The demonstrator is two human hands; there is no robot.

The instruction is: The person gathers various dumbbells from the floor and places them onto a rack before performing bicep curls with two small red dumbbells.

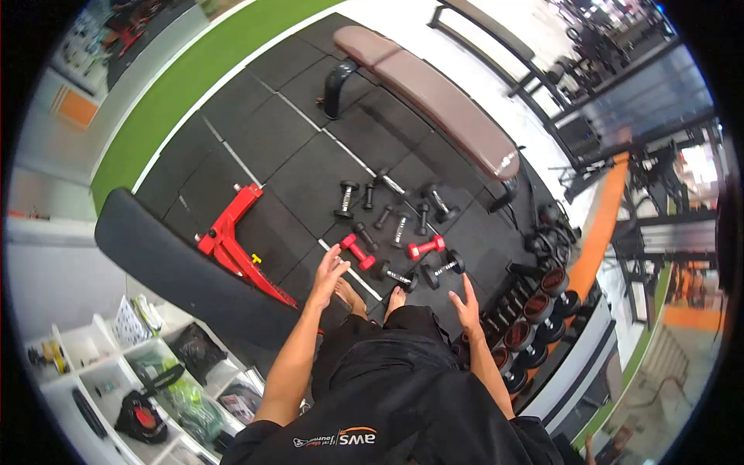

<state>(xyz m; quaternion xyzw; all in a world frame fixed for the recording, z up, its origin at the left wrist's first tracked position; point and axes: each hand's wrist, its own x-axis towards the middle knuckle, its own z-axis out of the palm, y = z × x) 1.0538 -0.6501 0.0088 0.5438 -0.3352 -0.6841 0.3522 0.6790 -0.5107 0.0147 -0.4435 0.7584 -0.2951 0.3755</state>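
Several dumbbells lie scattered on the black mat floor before my bare feet. My left hand (328,277) hangs in the air with its fingers apart, holding nothing; nearest to it is a red dumbbell (357,253). My right hand (466,307) is also raised, fingers spread and nothing in it, close to a chrome-handled dumbbell (443,269). Between the hands lie a second red dumbbell (426,247) and another chrome-handled dumbbell (398,274). Farther out are a small black dumbbell (422,219) and a larger chrome-handled dumbbell (440,202).
A brown flat bench (434,93) stands beyond the dumbbells. On the left are a black padded bench (178,263) with a red frame (225,232) and a white cubby shelf (93,345) holding bags. A rack of round dumbbells (519,335) stands close on the right.
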